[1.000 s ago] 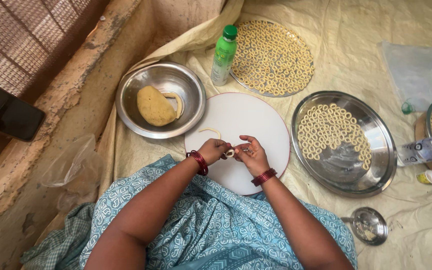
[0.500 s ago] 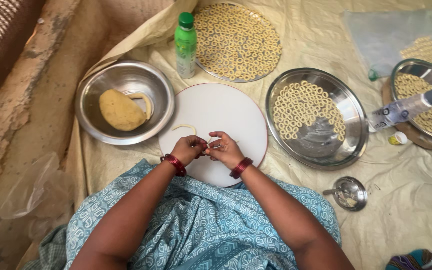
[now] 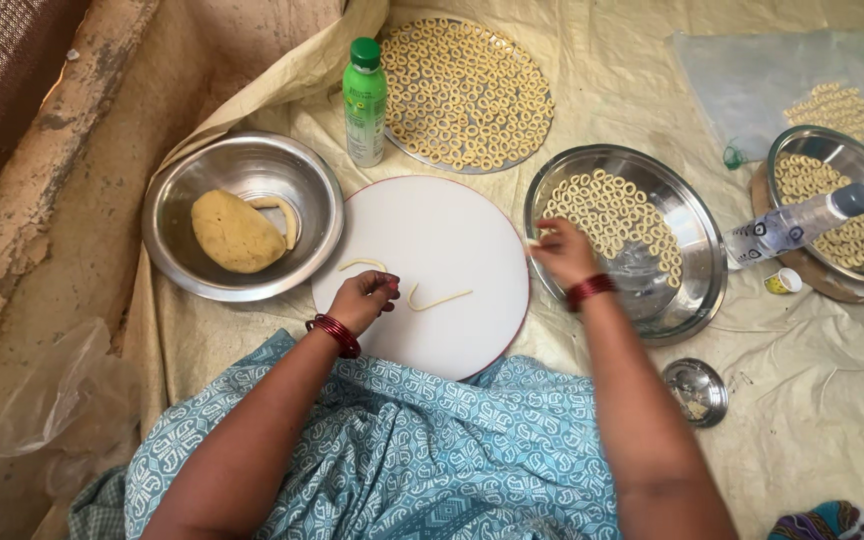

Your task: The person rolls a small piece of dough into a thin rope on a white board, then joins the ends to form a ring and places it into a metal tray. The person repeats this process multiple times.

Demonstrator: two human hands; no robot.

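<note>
A round white board (image 3: 452, 230) lies in front of me with a thin strand of yellow dough (image 3: 439, 299) on it. My left hand (image 3: 362, 298) rests on the board at the strand's left end, fingertips pinched on the dough. My right hand (image 3: 564, 250) reaches over the rim of a steel plate (image 3: 687, 300) that holds many small dough rings (image 3: 612, 215); whether its fingers hold a ring is hidden. A steel bowl (image 3: 167, 210) at the left holds a lump of dough (image 3: 235, 232).
A green bottle (image 3: 365, 100) stands behind the board. A round tray of dough rings (image 3: 464, 92) lies at the back. At the right are another steel plate of rings (image 3: 832, 205), a clear bottle (image 3: 787, 228), a plastic sheet (image 3: 752, 75) and a small steel lid (image 3: 695, 391).
My hands were together on the board, working the dough. My right hand has moved right to the steel plate of rings; my left hand stays at the strand.
</note>
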